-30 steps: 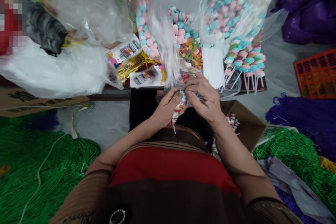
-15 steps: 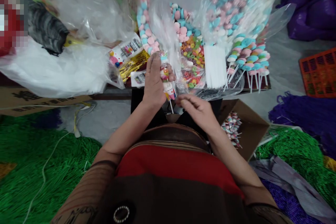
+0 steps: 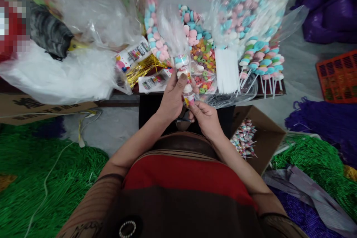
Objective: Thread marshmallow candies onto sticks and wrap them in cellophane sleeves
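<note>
My left hand (image 3: 173, 98) is closed round a candy skewer (image 3: 184, 78) wrapped in a clear sleeve and holds it upright in front of me. My right hand (image 3: 205, 117) pinches the skewer's lower end just under the left hand. Behind the hands a low table (image 3: 122, 98) carries large clear bags of pink, blue and white sweets (image 3: 245, 3), a heap of small coloured candy rings (image 3: 203, 61), a bundle of white sticks (image 3: 227, 70) and a row of finished candy sticks (image 3: 262, 61).
A cardboard box (image 3: 264, 137) with wrapped skewers stands at my right knee. Gold twist ties (image 3: 141, 68) and printed cards lie left of the sweets. Green strands (image 3: 41, 178) cover the floor left, purple and green ones right. An orange crate (image 3: 337, 78) sits far right.
The skewer went from my lap up toward the table in my left hand. My right hand let go, dropped away open, then came back and pinched the lower end.
</note>
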Demonstrator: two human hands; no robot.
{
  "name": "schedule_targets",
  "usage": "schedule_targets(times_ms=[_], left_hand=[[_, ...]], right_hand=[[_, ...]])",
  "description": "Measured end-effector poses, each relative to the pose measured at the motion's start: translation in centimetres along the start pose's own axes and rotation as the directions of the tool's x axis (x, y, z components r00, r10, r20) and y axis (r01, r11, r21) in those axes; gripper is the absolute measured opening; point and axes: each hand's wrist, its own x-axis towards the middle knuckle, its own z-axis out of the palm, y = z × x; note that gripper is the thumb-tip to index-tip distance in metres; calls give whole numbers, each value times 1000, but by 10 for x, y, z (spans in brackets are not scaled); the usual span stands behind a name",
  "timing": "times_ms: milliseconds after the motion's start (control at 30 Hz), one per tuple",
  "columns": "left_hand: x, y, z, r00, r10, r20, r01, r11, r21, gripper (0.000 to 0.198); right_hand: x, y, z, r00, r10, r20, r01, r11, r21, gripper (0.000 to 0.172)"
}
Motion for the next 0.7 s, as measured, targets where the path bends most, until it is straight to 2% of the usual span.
schedule_targets(times_ms=[133, 267, 400, 567, 700], left_hand=[[2, -3, -3, 999, 19, -35, -17, 999, 50, 32], [-2, -4, -6, 998, 14, 67, -16, 999, 35, 40], [-12, -8, -8, 984, -77, 159, 70, 996, 49, 49], [-18, -11, -10, 942, -199, 270, 188, 980, 68, 51], [-20, -11, -11, 920, -281, 273, 263, 960, 100, 51]], right_hand=[[-4, 0, 0, 999, 22, 47, -24, 999, 26, 47], [-4, 2, 2, 999, 23, -27, -22, 999, 38, 43], [-3, 2, 4, 997, 18, -76, -15, 999, 39, 42], [-4, 1, 8, 997, -27, -78, 31, 999, 42, 40], [-6, 0, 16, 991, -89, -98, 89, 996, -10, 47]])
